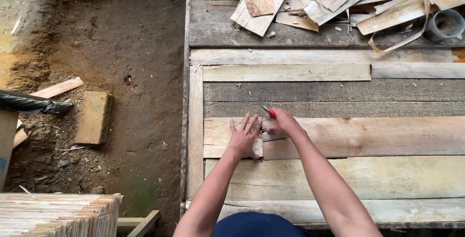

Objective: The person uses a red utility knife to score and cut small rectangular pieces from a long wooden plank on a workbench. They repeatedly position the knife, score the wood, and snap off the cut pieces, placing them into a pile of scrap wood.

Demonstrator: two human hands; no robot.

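Fingers of the left hand (243, 139) spread flat on a short board (231, 138); the right hand (282, 123) grips a red-handled knife (268, 112) just beside them. A slip could nick those fingertips.

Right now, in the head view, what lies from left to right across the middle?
Black plastic roll → flat brick → bare dirt → left hand flat on a short board → right hand gripping a red-handled tool → long pale plank.

Red tool (269, 113) mostly hidden in right hand (283, 123)
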